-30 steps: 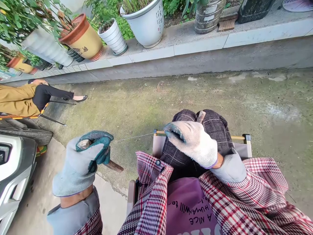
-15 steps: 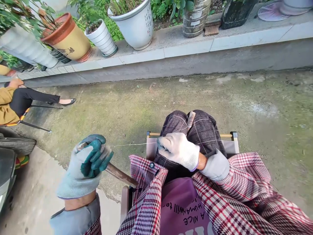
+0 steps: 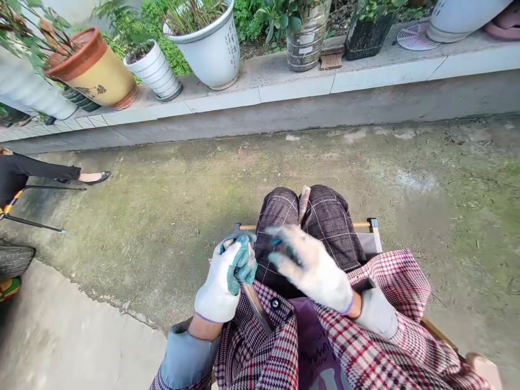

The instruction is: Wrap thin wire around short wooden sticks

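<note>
My left hand (image 3: 231, 273), in a white knit glove with green-coated fingers, is closed around a brown wooden stick (image 3: 258, 310). The stick slants down to my checked jacket. Just to its right, my right hand (image 3: 312, 265), gloved the same way, hovers over my lap. Its fingers are apart and curved, slightly blurred, with nothing visible between them. A second piece of wood (image 3: 304, 200), pale at the end, stands between my knees in dark checked trousers (image 3: 335, 222). No thread can be made out between the hands now.
A tiled ledge (image 3: 292, 96) runs across the back, carrying a white pot (image 3: 209, 54), a yellow pot (image 3: 97, 76) and other planters. At left, a seated person's leg (image 3: 44, 165) reaches out over the concrete ground (image 3: 162, 189). A tyre (image 3: 16, 260) lies at the left edge.
My left hand has moved right and inward with the stick, close to my right hand. The right hand has opened from a pinch, and the thin thread stretched between the hands no longer shows.
</note>
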A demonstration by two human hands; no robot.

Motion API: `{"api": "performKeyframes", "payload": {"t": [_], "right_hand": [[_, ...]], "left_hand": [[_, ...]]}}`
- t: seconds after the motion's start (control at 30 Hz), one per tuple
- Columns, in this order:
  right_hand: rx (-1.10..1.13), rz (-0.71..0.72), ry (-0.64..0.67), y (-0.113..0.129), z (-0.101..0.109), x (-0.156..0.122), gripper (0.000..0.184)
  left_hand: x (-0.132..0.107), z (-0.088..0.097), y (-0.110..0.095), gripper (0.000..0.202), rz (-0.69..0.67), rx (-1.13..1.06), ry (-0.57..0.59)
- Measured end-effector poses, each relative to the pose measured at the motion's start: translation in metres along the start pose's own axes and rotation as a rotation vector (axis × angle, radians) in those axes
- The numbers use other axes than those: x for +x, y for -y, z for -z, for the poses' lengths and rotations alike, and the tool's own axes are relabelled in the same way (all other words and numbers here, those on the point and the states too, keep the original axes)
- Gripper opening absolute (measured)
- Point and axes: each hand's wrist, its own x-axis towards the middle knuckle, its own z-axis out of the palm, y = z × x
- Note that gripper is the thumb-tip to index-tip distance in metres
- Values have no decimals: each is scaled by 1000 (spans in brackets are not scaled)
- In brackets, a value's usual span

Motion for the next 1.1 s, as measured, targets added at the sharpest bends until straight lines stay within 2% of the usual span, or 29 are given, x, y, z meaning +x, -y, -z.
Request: {"api": "performKeyframes", "payload": {"t": [0.07,0.13,0.23,0.4,0.47,0.6,0.7,0.83,0.97,1.1], "right_hand": [[91,18,136,0,-13,-1,43],[185,-38,182,-4,-24,-1,38],[269,-140,160,-10,-25,-3,26],[321,-183,142,-16,-13,-10,24],[316,-204,139,-18,-12,-13,27],[288,-227,160,-24,-18,-14,25],[245,-212,190,-29,-22,-13,20],[179,-180,146,-37,-21,-11,18],[85,-145,50,-42,-4,1,20],[5,-108,-4,-38,22,20,23]], "left_hand": [[1,-3,5,40,-33,27,-39],[0,-3,9,37,-49,33,-94],[-3,1,19,42,-24,-28,-150],[3,12,47,36,80,-190,-252],[4,18,56,33,115,-214,-237],[-1,26,66,34,135,-195,-118],[-1,26,61,29,138,-209,-44],[14,16,41,25,85,-221,16],[29,6,17,25,16,-92,110],[33,3,-5,27,22,-62,238]]}}
